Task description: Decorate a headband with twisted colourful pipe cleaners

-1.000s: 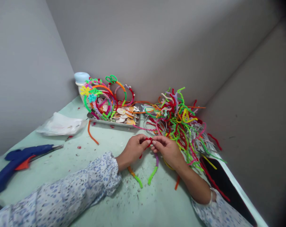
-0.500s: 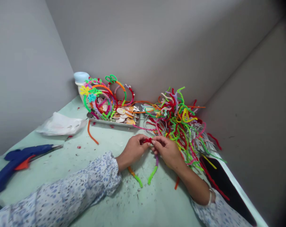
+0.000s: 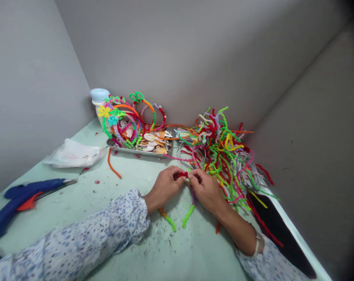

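Observation:
Between my two hands, near the middle of the table, is a small red fuzzy piece (image 3: 182,175). My left hand (image 3: 167,185) pinches it from the left, and my right hand (image 3: 205,190) has its fingertips pressed together at its right end. Below the hands hang two fuzzy ends, one orange and green (image 3: 169,220), the other purple and green (image 3: 189,216). How they join the red piece is hidden by the fingers. An orange tip (image 3: 218,227) shows under my right wrist.
A metal tray (image 3: 136,151) holds colourful headbands and flat pieces, with a blue-lidded container (image 3: 100,95) behind. Many fuzzy stems (image 3: 223,156) are heaped at the right, near a black panel (image 3: 282,230). At the left are a plastic bag (image 3: 74,154) and a blue glue gun (image 3: 25,199).
My right fingers have curled in and shifted slightly at the red piece. My left hand has hardly moved. The whole view has shifted slightly.

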The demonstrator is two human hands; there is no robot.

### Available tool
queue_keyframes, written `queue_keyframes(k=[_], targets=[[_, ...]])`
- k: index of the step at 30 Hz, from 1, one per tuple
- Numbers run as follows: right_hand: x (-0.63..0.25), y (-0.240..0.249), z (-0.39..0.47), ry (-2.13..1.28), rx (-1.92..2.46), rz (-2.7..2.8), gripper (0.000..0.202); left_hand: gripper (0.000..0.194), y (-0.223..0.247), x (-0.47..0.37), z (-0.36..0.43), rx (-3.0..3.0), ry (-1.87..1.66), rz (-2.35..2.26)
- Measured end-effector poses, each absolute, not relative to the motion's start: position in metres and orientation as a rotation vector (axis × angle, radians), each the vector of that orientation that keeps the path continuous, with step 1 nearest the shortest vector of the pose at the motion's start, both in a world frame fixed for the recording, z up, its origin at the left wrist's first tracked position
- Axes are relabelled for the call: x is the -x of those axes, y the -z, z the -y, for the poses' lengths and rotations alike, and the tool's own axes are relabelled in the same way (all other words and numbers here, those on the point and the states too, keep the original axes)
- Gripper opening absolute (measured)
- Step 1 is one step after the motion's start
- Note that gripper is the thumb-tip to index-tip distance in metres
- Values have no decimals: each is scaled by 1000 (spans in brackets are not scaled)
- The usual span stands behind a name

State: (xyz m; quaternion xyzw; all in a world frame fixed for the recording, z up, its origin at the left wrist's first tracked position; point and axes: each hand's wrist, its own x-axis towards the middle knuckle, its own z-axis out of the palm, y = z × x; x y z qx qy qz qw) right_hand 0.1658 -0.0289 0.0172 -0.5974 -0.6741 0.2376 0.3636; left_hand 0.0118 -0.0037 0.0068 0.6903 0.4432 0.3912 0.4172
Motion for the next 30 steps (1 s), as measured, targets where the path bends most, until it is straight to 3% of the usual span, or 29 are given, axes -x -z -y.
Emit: queue_keyframes(k=[3,10,14,18,24,30], targets=[[-166,-17,28,-784,1536,1636,19,13,-9,-11,6,-1894,-978,-1154],[-164,-21,26,-1597,1346,978,16,13,-18,-11,15,-2354,-998,-1155],[-166,-23,25,-1786,1261,785,14,14,-18,-11,17,-2354,-1016,-1138],[-170,-24,23,-1507,1313,1115,16,12,-14,-11,9,-1955,-1049,-1149],[-176,-21,24,-415,1257,1895,22,10,-9,-11,-4,-1348,-967,-969],[-181,-15,22,-162,1199,2108,20,11,-11,-13,-4,-1351,-924,-891]])
